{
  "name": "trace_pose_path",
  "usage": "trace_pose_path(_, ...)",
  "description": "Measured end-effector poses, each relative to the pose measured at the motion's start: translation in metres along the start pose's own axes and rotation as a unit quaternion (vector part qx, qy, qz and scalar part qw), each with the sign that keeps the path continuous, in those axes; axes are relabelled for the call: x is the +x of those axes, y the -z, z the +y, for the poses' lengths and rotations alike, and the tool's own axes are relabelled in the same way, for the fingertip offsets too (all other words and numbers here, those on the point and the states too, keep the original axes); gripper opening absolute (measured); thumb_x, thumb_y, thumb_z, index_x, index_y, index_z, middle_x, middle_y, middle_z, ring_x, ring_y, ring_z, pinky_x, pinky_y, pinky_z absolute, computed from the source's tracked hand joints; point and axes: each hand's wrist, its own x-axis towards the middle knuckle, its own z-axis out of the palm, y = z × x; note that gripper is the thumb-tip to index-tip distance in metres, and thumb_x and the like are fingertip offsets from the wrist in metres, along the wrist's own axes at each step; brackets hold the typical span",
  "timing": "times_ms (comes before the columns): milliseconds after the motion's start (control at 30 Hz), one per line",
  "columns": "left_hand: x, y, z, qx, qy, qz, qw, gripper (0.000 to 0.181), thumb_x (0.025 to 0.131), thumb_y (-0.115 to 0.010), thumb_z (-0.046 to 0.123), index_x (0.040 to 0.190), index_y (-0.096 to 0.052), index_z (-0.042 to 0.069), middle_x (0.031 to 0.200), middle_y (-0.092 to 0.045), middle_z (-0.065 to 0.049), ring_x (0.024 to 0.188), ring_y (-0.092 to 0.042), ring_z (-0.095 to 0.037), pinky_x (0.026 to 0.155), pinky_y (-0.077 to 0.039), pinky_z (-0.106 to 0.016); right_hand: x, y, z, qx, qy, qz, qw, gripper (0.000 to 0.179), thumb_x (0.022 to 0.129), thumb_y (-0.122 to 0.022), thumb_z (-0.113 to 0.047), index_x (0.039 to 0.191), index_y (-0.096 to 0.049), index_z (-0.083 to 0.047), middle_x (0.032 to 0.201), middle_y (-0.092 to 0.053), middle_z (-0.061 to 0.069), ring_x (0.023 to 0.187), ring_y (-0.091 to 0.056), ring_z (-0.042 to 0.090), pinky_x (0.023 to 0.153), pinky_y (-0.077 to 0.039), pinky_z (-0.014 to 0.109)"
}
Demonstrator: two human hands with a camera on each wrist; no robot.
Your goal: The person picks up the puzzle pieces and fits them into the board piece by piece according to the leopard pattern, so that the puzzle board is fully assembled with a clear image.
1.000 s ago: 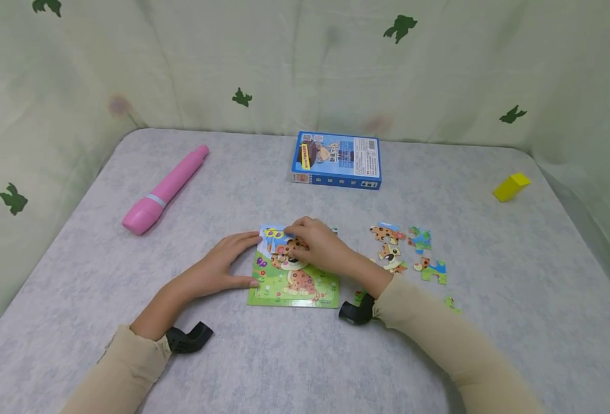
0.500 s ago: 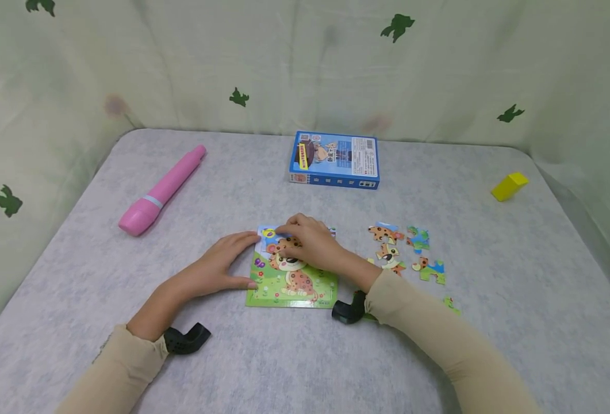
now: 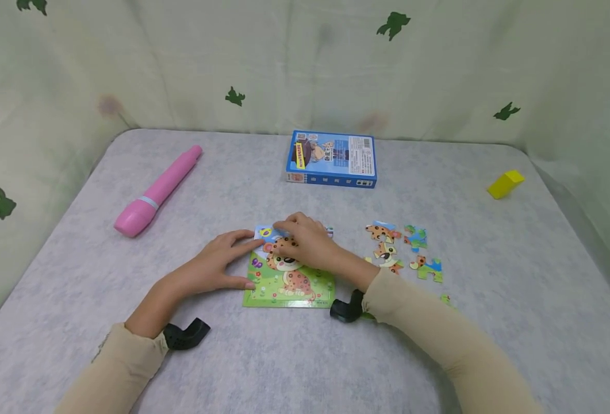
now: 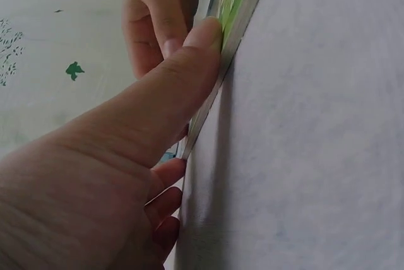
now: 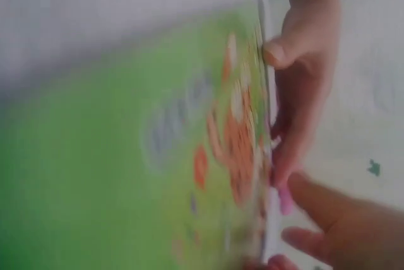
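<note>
A square jigsaw puzzle [image 3: 268, 290] showing a spotted cartoon leopard on grass lies in front of me. My left hand [image 3: 214, 264] rests at its left side, fingers spread; the thumb touches the lower left edge and a finger reaches onto the upper left. Over the puzzle's upper part, my right hand [image 3: 310, 241] touches a jigsaw piece near the top left corner with forefinger and thumb. The hand hides much of the upper right of the picture. In the left wrist view, the left thumb [image 4: 205, 33] lies on the board's edge. The right wrist view is blurred.
Several loose jigsaw pieces [image 3: 384, 253] lie right of the puzzle, some partly hidden by the right forearm. Behind it sits a blue box [image 3: 330, 159]. A pink microphone-shaped object [image 3: 157, 192] lies at the left, a yellow block [image 3: 505, 184] at the far right.
The right hand has shifted slightly left with the jigsaw piece, which lay askew before and now lines up with the picture. A left finger has moved onto the puzzle's upper left.
</note>
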Motion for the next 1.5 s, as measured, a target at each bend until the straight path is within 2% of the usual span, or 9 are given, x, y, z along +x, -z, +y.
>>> trace_pose_path(133, 0.000, 0.000, 0.000, 0.003, -0.004, 0.005, 1.0000, 0.084, 0.072, -0.065, 0.056, 0.140, -0.034, 0.017, 0.140, -0.027, -0.010, 0.126, -0.022, -0.032, 0.097, -0.019, -0.053, -0.011, 0.019, -0.003, 0.093, -0.005, 0.010, 0.9956, 0.054, 0.086, -0.061, -0.031, 0.132, -0.043, -0.010, 0.126, -0.040, 0.009, 0.111, -0.043, 0.022, 0.090, -0.039, 0.037)
trace_pose_path(267, 0.000, 0.001, 0.001, 0.005, -0.004, 0.007, 1.0000, 0.085, 0.072, -0.066, 0.055, 0.140, -0.034, 0.016, 0.140, -0.027, -0.011, 0.126, -0.022, -0.032, 0.098, -0.019, -0.053, -0.033, 0.048, 0.001, 0.133, 0.024, 0.064, 0.9887, 0.057, 0.085, -0.063, -0.029, 0.134, -0.040, -0.010, 0.132, -0.036, 0.008, 0.114, -0.040, 0.024, 0.091, -0.038, 0.040)
trace_pose_path(467, -0.001, 0.001, 0.002, 0.006, 0.003, 0.002, 1.0000, 0.086, 0.072, -0.066, 0.055, 0.140, -0.033, 0.016, 0.140, -0.026, -0.011, 0.127, -0.021, -0.032, 0.099, -0.017, -0.053, -0.070, 0.082, 0.026, 0.100, 0.049, 0.184, 0.9765, 0.058, 0.082, -0.067, -0.022, 0.133, -0.042, -0.009, 0.129, -0.043, 0.005, 0.113, -0.041, 0.021, 0.090, -0.037, 0.040)
trace_pose_path(567, -0.001, 0.001, 0.002, 0.004, 0.006, 0.001, 1.0000, 0.086, 0.072, -0.067, 0.055, 0.140, -0.033, 0.016, 0.140, -0.026, -0.011, 0.127, -0.020, -0.032, 0.099, -0.017, -0.053, -0.087, 0.090, 0.045, 0.091, 0.031, 0.222, 0.9703, 0.058, 0.080, -0.069, -0.018, 0.131, -0.043, -0.007, 0.127, -0.045, 0.006, 0.113, -0.041, 0.021, 0.089, -0.037, 0.042)
trace_pose_path(667, -0.001, 0.001, 0.002, 0.002, 0.008, 0.001, 1.0000, 0.086, 0.072, -0.067, 0.054, 0.140, -0.033, 0.016, 0.140, -0.025, -0.011, 0.127, -0.020, -0.032, 0.099, -0.017, -0.053, -0.100, 0.092, 0.065, 0.091, 0.001, 0.236, 0.9675, 0.057, 0.081, -0.068, -0.016, 0.132, -0.043, -0.008, 0.128, -0.045, 0.007, 0.114, -0.040, 0.021, 0.090, -0.035, 0.042)
trace_pose_path(867, -0.001, 0.001, 0.001, 0.004, 0.007, 0.001, 1.0000, 0.085, 0.072, -0.066, 0.054, 0.141, -0.033, 0.016, 0.141, -0.025, -0.011, 0.127, -0.020, -0.032, 0.099, -0.016, -0.052, -0.115, 0.082, 0.098, 0.104, -0.050, 0.224, 0.9676, 0.054, 0.084, -0.064, -0.011, 0.132, -0.041, -0.003, 0.128, -0.044, 0.013, 0.115, -0.039, 0.027, 0.091, -0.033, 0.045)
trace_pose_path(1100, 0.000, -0.001, 0.002, 0.005, 0.005, 0.001, 1.0000, 0.084, 0.073, -0.066, 0.054, 0.141, -0.032, 0.017, 0.141, -0.025, -0.010, 0.127, -0.020, -0.031, 0.099, -0.016, -0.052, -0.121, 0.071, 0.120, 0.122, -0.121, 0.175, 0.9695, 0.054, 0.084, -0.063, -0.021, 0.130, -0.042, -0.002, 0.126, -0.045, 0.014, 0.113, -0.040, 0.030, 0.090, -0.034, 0.047)
trace_pose_path(1267, 0.000, -0.001, 0.003, 0.005, 0.005, 0.003, 1.0000, 0.084, 0.074, -0.065, 0.054, 0.141, -0.031, 0.018, 0.141, -0.024, -0.010, 0.128, -0.019, -0.031, 0.100, -0.015, -0.052, -0.125, 0.066, 0.130, 0.103, -0.124, 0.146, 0.9760, 0.052, 0.085, -0.063, -0.020, 0.129, -0.043, -0.004, 0.126, -0.045, 0.014, 0.112, -0.042, 0.030, 0.091, -0.033, 0.046)
trace_pose_path(1500, -0.002, -0.001, 0.005, 0.001, 0.011, 0.004, 0.9999, 0.083, 0.074, -0.066, 0.052, 0.141, -0.032, 0.017, 0.141, -0.024, -0.010, 0.128, -0.019, -0.031, 0.100, -0.015, -0.052, -0.126, 0.065, 0.133, 0.050, -0.101, 0.108, 0.9878, 0.048, 0.085, -0.063, -0.024, 0.126, -0.049, -0.005, 0.125, -0.047, 0.015, 0.112, -0.043, 0.030, 0.091, -0.034, 0.048)
